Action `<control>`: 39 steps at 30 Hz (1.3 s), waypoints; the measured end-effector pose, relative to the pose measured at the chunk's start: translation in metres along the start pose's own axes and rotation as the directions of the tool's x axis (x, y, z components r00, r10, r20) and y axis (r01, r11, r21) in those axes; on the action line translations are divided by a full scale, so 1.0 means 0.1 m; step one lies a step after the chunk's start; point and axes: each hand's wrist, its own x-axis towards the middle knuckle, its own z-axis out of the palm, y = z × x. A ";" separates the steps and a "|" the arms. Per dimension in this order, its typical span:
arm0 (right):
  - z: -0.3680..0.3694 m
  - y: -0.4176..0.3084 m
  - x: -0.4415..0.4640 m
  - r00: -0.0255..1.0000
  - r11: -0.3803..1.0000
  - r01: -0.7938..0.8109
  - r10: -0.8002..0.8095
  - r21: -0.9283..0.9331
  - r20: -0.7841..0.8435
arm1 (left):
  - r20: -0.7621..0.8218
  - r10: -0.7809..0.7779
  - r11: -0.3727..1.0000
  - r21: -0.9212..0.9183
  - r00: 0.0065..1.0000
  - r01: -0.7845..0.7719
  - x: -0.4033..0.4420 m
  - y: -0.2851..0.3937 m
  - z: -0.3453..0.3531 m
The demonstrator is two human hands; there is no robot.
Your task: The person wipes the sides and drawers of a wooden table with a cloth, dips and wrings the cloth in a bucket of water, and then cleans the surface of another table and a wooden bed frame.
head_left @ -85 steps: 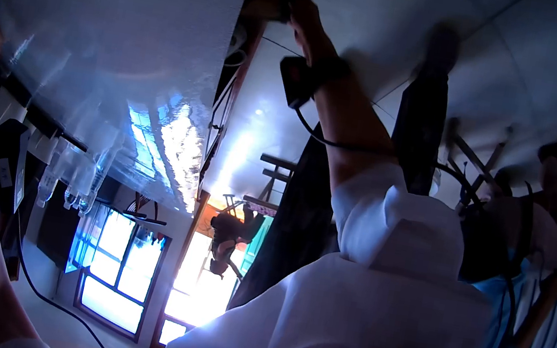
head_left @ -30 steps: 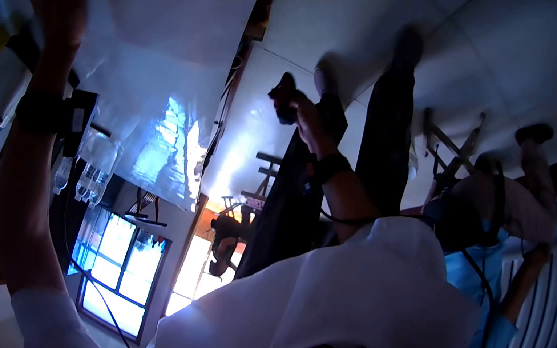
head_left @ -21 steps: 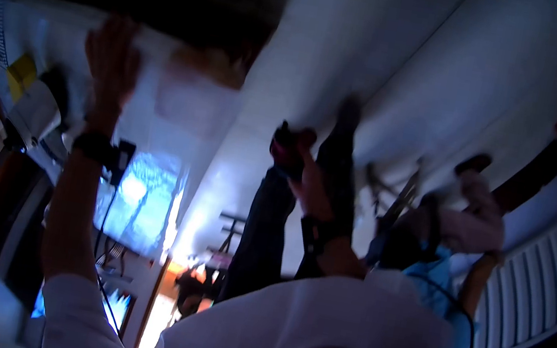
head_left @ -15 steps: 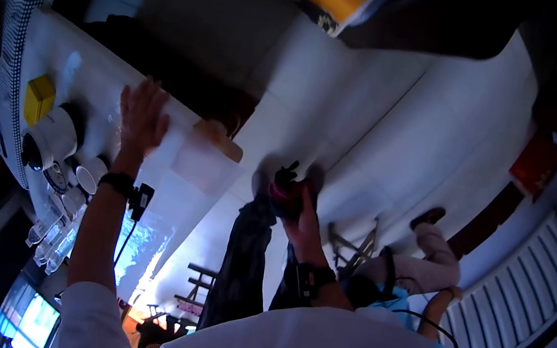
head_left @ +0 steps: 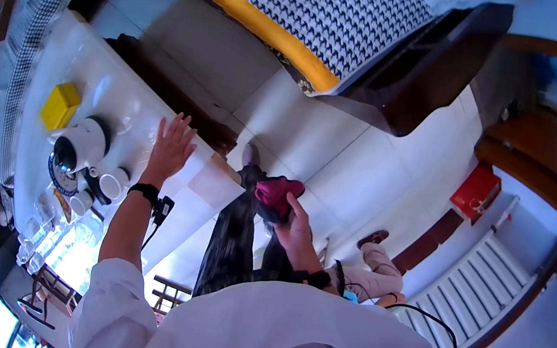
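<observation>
My left hand (head_left: 171,147) is spread with its palm down at the edge of the white-covered table (head_left: 139,103). Whether it presses on the tabletop or hovers just over it, I cannot tell. In front of my legs, my right hand (head_left: 295,232) grips a maroon and black bundle (head_left: 278,194), soft-looking like folded cloth. Its exact kind does not show. Near my left hand stand a white mug (head_left: 114,183), a white kettle-like pot (head_left: 82,144) and a yellow box (head_left: 61,106). Each wrist wears a black band.
A seat with a houndstooth cover (head_left: 284,5) and yellow edging lies ahead, its dark wooden arm (head_left: 428,74) to the right. A red box (head_left: 476,192) stands by a white radiator (head_left: 473,289). Another person's leg (head_left: 377,264) shows at right. A cable (head_left: 441,324) loops beside me.
The picture has become much brighter and the view has shifted, showing more of the seat. My left hand remains spread by the table edge; my right still holds the bundle, now turned maroon side up.
</observation>
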 end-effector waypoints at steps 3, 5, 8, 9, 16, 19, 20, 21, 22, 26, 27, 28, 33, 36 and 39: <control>0.20 -0.09 0.02 0.999 0.999 -0.017 0.018 -0.028 0.047 | 0.006 -0.064 0.990 -0.123 0.998 0.064 0.04 0.14 -0.11; 0.48 -0.17 -0.07 0.995 0.996 -0.042 0.049 -0.078 0.084 | -0.057 -0.062 0.870 -0.492 0.996 0.026 0.06 0.48 -0.38; 0.93 -0.28 -0.22 0.987 0.982 -0.028 0.056 -0.187 0.148 | -0.032 -0.058 0.296 -0.955 0.998 -0.014 0.04 1.10 -0.50; 1.03 -0.33 -0.23 0.986 0.973 -0.020 0.057 -0.229 0.158 | 0.140 -0.003 0.201 -0.970 0.990 0.137 -0.02 1.27 -0.94; 1.25 -1.09 -0.32 0.980 0.560 0.200 -0.126 -0.804 0.156 | 0.283 -0.084 0.004 -0.959 0.955 0.284 0.10 1.95 -1.36; 1.73 -1.65 -0.69 0.668 -0.070 0.603 -0.500 -0.795 0.551 | 0.293 -0.093 0.081 -0.950 0.952 0.300 0.34 2.17 -1.78; 1.60 -1.88 -0.62 0.710 -0.053 0.528 -0.520 -0.848 0.475 | 0.249 -0.123 0.201 -0.941 0.961 0.270 0.43 2.23 -1.99; 1.45 -2.10 -0.55 0.748 -0.031 0.449 -0.533 -0.893 0.395 | 0.257 -0.123 0.210 -0.937 0.959 0.278 0.52 2.31 -2.19; 1.54 -2.32 -0.64 0.768 -0.016 0.415 -0.530 -0.910 0.359 | 0.157 -0.128 0.276 -0.943 0.979 0.187 0.63 2.45 -2.45; 1.66 -3.02 -0.73 0.768 -0.005 0.383 -0.553 -0.924 0.322 | 0.159 0.100 0.247 -0.960 0.982 0.131 1.11 2.92 -2.90; 1.78 -3.19 -0.79 0.756 -0.070 0.343 -0.572 -0.937 0.319 | 0.170 0.138 0.099 -0.983 0.976 0.157 1.23 3.04 -2.92; 1.81 -3.36 -0.76 0.781 0.059 0.405 -0.541 -0.912 0.312 | 0.186 0.128 0.100 -0.980 0.974 0.174 1.34 3.13 -2.95; 1.99 -4.17 -0.34 0.646 -0.091 0.492 -0.628 -0.866 0.433 | 0.188 -0.035 0.051 -0.980 0.982 0.190 1.94 3.43 -2.89; 1.94 -4.43 0.05 0.495 -0.393 0.410 -0.663 -0.823 0.562 | 0.038 -0.249 0.458 -0.876 0.968 0.152 2.16 3.47 -2.71; 1.91 -4.40 0.29 0.305 -0.646 0.374 -0.592 -0.666 0.746 | -0.096 -0.368 0.656 -0.732 0.925 0.185 2.18 3.37 -2.53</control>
